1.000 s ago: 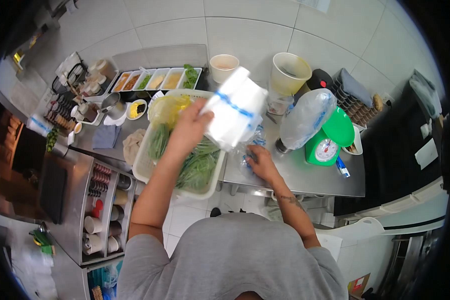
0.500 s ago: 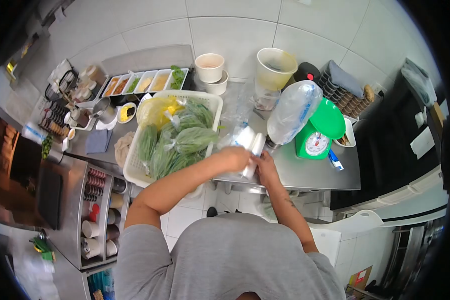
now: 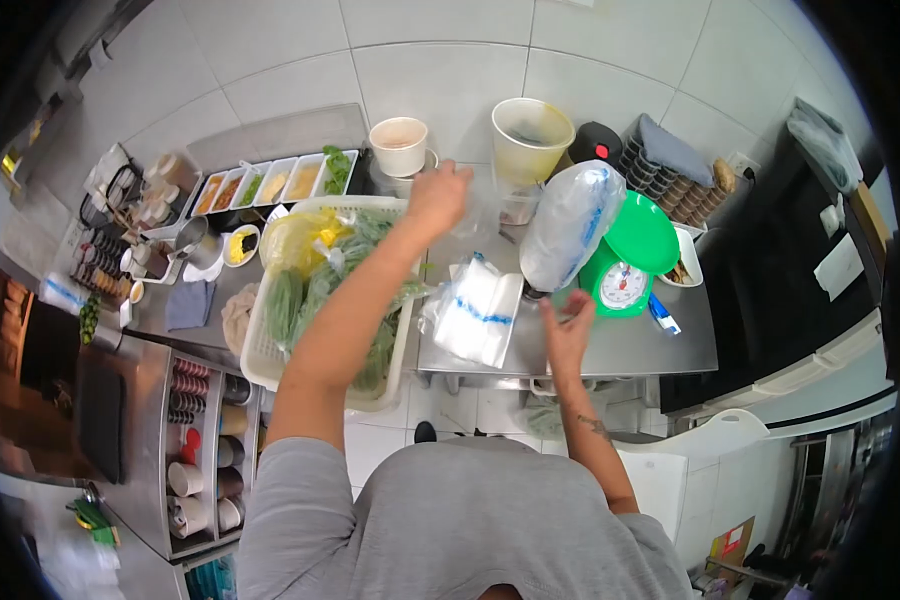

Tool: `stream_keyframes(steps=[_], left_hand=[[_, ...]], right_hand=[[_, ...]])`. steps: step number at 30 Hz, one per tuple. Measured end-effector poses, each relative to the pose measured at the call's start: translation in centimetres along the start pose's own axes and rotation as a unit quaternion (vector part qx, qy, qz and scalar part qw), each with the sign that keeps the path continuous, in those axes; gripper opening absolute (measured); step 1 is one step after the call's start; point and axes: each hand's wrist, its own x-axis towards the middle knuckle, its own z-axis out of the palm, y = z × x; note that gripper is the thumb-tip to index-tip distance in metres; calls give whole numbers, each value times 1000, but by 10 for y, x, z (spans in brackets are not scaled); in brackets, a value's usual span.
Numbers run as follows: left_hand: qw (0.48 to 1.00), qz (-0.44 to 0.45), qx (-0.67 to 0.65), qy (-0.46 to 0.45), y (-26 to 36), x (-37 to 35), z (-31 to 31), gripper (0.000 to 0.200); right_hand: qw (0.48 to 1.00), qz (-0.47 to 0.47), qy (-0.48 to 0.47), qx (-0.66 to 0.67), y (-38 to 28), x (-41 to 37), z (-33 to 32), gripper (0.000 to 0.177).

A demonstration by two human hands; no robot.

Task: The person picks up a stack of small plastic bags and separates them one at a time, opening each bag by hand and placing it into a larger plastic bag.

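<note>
My left hand [image 3: 440,200] is stretched to the back of the steel table, its fingers bunched beside a white tub [image 3: 399,148]. Crumpled clear plastic [image 3: 478,222] lies just right of that hand; I cannot make out what the fingers hold. My right hand [image 3: 568,330] is open, fingers apart, in front of the green scale [image 3: 604,285]. Between the hands, a flat stack of white plastic bags [image 3: 478,315] with a blue band rests on the table. Left of it, bagged green vegetables [image 3: 322,305] fill a white basket [image 3: 403,345], partly covered by my left forearm.
A bulging plastic pack [image 3: 573,225] stands against the scale. Behind it are a yellowish bucket [image 3: 532,150] and stacked dark cups [image 3: 670,175]. A blue-white packet [image 3: 663,314] lies right of the scale. Ingredient trays [image 3: 275,188] line the back left.
My left hand has left the white plastic bags and reached up to the back by the tubs. My right hand has let go and shifted right. The bags now lie flat.
</note>
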Motion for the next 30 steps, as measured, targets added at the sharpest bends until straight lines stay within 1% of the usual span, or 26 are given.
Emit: stream_keyframes(steps=[1,2,4,5,7,8,9,10,12,13,14,15,16,18,19,21,22,24,25,28,29,30], left_hand=[[999,-15,-36,19,0,-3,-18,24],[994,10,-103,17,-3,-7,-25,22],[970,61,-235,15,-8,-15,-41,19],[956,91,-276,-39,-7,-23,-49,17],[913,152,-349,-148,4,-47,-71,13],[889,133,-388,-204,11,-57,-77,12],[860,113,-424,-259,18,-66,-82,11],[827,91,-458,-313,21,-72,-85,10],[768,101,-517,-364,18,-75,-61,11],[735,103,-546,-390,19,-78,-50,11],[713,68,-576,-393,23,-81,-44,11],[690,34,-605,-396,29,-82,-41,12],[666,2,-631,-398,36,-82,-39,13],[754,-70,-565,-328,52,-86,-45,14],[792,-104,-527,-291,58,-90,-49,14],[795,-66,-580,-163,61,-96,-50,16],[790,-48,-604,-97,63,-99,-52,17],[840,59,-538,-44,71,-112,-63,17],[858,109,-502,-17,74,-116,-68,18],[803,34,-593,-59,75,-115,-57,16],[718,15,-693,-70,75,-113,-56,14],[620,-4,-780,-81,75,-108,-59,13]], right_hand=[[998,-54,26,8,-14,7,-6,76],[993,-109,51,17,-22,16,-7,80],[990,-114,-19,79,-9,39,12,86],[986,-115,-52,111,1,45,17,89],[990,-132,-43,35,-12,39,16,88],[990,-138,-38,-3,-18,35,17,88],[991,-133,3,-17,-14,25,17,81],[993,-108,-33,25,-25,14,9,78],[986,-61,-111,105,-56,-2,-17,73],[968,-53,-154,190,-80,-6,-25,68],[941,-42,-194,274,-106,-13,-29,63],[925,-20,-218,311,-113,-15,-28,58],[906,5,-241,348,-120,-17,-27,53],[905,71,-253,335,-119,-13,-24,42],[900,86,-255,344,-113,-12,-23,39],[889,117,-259,359,-100,-11,-26,32],[883,135,-238,381,-97,-11,-28,31],[865,174,-200,427,-96,-12,-31,30],[860,160,-204,440,-98,-12,-34,30],[842,122,-209,483,-112,-11,-48,30],[834,114,-201,500,-119,-11,-53,31],[826,106,-192,518,-125,-11,-57,31]])
